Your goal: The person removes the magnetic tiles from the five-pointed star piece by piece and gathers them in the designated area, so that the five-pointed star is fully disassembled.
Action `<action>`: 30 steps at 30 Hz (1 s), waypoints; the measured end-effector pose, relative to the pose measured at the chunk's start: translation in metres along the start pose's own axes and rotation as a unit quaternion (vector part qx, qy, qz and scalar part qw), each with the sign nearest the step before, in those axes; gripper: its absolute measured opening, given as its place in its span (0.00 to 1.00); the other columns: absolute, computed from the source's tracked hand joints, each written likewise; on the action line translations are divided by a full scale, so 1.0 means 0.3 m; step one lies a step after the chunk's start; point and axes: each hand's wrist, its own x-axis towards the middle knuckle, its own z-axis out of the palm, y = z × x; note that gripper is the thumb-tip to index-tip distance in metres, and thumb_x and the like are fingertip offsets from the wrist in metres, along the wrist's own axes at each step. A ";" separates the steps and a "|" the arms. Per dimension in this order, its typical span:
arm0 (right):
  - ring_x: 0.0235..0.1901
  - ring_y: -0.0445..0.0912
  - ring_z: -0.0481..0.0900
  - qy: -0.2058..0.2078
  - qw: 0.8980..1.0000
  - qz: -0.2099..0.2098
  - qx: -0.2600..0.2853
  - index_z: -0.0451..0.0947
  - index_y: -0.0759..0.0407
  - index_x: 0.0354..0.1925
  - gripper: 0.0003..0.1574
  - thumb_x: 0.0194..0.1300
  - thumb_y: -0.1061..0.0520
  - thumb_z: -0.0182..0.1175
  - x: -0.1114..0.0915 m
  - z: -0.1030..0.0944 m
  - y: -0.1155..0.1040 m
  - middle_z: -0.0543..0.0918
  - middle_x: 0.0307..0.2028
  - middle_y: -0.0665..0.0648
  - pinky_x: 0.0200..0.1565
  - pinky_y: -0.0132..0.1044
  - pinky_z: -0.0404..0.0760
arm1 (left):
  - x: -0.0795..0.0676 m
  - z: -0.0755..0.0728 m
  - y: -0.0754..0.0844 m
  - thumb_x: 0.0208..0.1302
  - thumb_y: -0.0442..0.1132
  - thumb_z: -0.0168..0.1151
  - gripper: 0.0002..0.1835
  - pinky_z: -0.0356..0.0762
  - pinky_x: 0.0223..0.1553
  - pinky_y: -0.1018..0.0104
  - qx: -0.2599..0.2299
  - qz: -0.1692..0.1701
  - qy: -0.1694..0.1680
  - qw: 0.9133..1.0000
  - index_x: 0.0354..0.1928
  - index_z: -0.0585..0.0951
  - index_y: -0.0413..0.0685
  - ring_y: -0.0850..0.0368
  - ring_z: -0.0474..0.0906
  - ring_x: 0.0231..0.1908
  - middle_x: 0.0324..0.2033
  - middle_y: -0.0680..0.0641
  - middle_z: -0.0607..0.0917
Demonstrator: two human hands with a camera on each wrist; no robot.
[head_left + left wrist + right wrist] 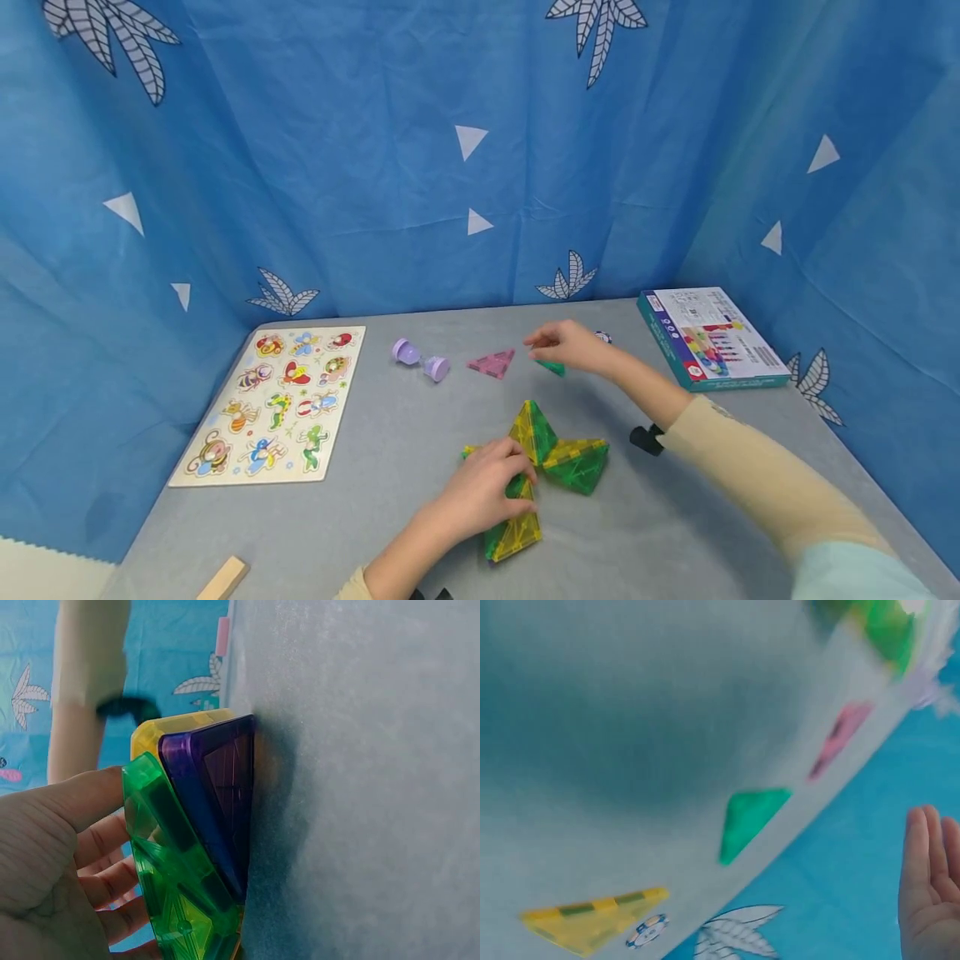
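My left hand [483, 492] grips the near left part of a star-shaped build of green and yellow magnetic tiles [577, 467]. In the left wrist view, the thumb lies along the upper edge of a green tile [176, 877], with a purple tile [225, 772] beside it. Farther back, my right hand [570, 344] hovers above the table with loosely extended fingers and holds nothing. Below it lies a green triangular tile [751, 821]. A pink triangular tile [492, 363] is to its left. The right wrist view also shows a yellow triangular tile [592, 922], hidden by the hand and arm in the head view.
A lilac sand timer [437, 367] lies at the back. An insect puzzle board [337, 417] occupies the left side, with a wooden block [223, 578] near the front edge. A flat box [712, 333] stands back right. A small round disc [647, 931] lies beside the yellow tile.
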 end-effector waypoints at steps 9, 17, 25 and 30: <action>0.27 0.39 0.77 -0.178 0.981 -0.012 0.071 0.82 0.60 0.38 0.09 0.62 0.56 0.62 -0.369 0.193 -0.021 0.83 0.29 0.51 0.31 0.33 0.78 | 0.002 -0.006 -0.008 0.50 0.50 0.72 0.13 0.71 0.42 0.67 0.006 0.002 0.012 1.000 0.37 0.80 0.60 0.66 0.69 0.41 0.40 0.62 0.72; 0.26 0.40 0.77 -0.165 0.979 0.031 0.116 0.79 0.62 0.44 0.15 0.59 0.59 0.64 -0.415 0.346 -0.011 0.81 0.29 0.50 0.28 0.30 0.75 | -0.007 -0.015 -0.029 0.51 0.50 0.71 0.15 0.72 0.44 0.68 0.011 0.026 0.011 1.000 0.40 0.80 0.60 0.65 0.71 0.44 0.42 0.62 0.72; 0.24 0.40 0.76 -0.134 0.980 0.039 0.140 0.78 0.61 0.36 0.10 0.57 0.57 0.66 -0.392 0.400 -0.017 0.80 0.26 0.52 0.25 0.30 0.74 | -0.010 -0.016 -0.026 0.51 0.51 0.71 0.15 0.73 0.45 0.68 0.010 0.030 0.007 0.999 0.40 0.79 0.61 0.66 0.71 0.45 0.42 0.62 0.72; 0.20 0.39 0.73 -0.126 0.981 0.034 0.143 0.78 0.59 0.29 0.08 0.56 0.57 0.67 -0.396 0.412 -0.008 0.80 0.22 0.52 0.22 0.28 0.70 | -0.007 -0.019 -0.024 0.51 0.51 0.71 0.16 0.73 0.45 0.69 0.004 0.030 0.006 1.000 0.40 0.79 0.60 0.66 0.71 0.44 0.42 0.62 0.73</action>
